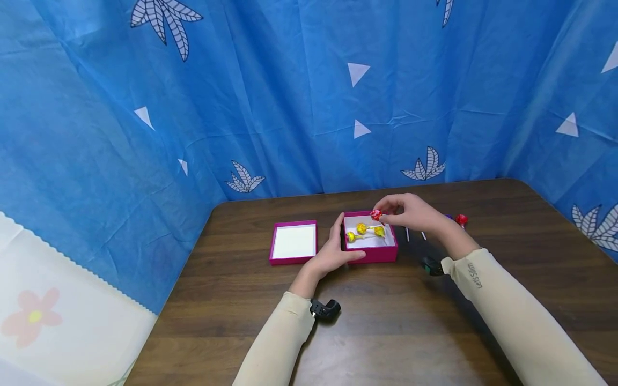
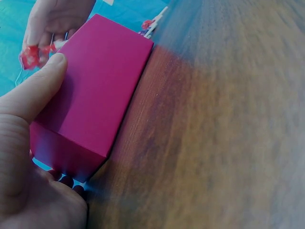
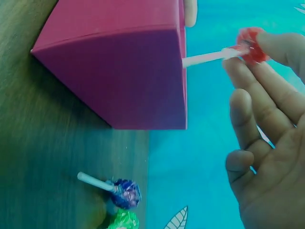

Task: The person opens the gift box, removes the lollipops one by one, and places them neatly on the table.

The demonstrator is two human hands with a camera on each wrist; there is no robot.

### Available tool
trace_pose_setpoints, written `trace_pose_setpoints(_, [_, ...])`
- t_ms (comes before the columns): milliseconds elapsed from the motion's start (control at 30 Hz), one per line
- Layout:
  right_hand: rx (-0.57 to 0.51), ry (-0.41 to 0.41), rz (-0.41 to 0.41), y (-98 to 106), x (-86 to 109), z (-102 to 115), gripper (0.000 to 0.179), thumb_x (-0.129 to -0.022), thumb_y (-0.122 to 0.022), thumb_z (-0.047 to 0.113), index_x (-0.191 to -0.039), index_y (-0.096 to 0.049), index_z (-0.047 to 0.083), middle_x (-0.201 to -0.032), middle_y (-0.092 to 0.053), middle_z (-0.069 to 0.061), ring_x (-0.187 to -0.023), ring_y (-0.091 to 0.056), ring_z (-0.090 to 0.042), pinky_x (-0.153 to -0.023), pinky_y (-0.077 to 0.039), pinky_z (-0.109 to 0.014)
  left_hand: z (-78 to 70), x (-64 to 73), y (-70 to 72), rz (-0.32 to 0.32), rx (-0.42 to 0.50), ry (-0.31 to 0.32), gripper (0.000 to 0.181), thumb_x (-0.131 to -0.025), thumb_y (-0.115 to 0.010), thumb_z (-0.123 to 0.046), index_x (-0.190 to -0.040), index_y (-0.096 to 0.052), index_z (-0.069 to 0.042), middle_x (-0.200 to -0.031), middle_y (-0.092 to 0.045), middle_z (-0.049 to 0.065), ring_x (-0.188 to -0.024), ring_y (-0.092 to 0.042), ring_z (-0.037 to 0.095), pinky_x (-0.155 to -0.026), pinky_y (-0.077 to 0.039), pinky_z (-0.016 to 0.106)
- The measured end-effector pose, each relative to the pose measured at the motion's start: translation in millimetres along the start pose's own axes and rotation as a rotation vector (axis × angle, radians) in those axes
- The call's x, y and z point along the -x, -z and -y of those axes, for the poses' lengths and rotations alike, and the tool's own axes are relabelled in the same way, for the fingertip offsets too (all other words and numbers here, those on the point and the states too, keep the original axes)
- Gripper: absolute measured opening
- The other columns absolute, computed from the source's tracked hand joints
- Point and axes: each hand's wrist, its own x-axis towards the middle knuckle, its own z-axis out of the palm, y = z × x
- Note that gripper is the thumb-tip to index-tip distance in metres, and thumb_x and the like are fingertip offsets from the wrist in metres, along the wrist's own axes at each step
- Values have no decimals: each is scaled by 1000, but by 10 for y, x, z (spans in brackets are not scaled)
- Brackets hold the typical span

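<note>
On the table stands a magenta box (image 1: 374,255) with a white inside, its top uncovered. My left hand (image 1: 330,255) grips its left side, thumb along the front wall and fingers by the side wall. Over the back right part of the box, my right hand (image 1: 410,212) pinches a red-wrapped lollipop (image 3: 252,45) by its head. The white stick points down past the box rim in the right wrist view. Inside the box lie three yellow lollipops, one yellow lollipop (image 1: 351,236) at the left, the others further right.
A magenta lid (image 1: 292,261) lies left of the box, its white inside facing up. Right of the box are more lollipops: a purple one (image 3: 126,193), a green one (image 3: 125,220) and a red one (image 1: 461,220). A blue patterned curtain (image 1: 299,96) hangs behind the table.
</note>
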Motion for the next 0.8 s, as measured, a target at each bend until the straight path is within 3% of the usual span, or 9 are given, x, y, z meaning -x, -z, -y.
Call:
trace_pose_setpoints(267, [-2, -29, -153, 118, 224, -12, 34, -94, -69, 33, -123, -66, 15, -108, -69, -9, -91, -56, -25, -72, -52, -27, -21, -2, 1, -10, -5, 10, 113, -78, -81, -44, -155, 2, -49, -167, -10, 2, -150, -24, 30, -119, -31, 59])
trace_pose_setpoints(800, [29, -151, -288, 212, 617, -274, 40, -96, -66, 38, -126, -66, 11, -109, -69, -15, -88, -55, -25, -59, -51, -28, -29, 20, 5, -11, -9, 2, 113, -78, -81, -42, -156, 2, -48, -167, -11, 3, -149, -24, 30, -118, -33, 60])
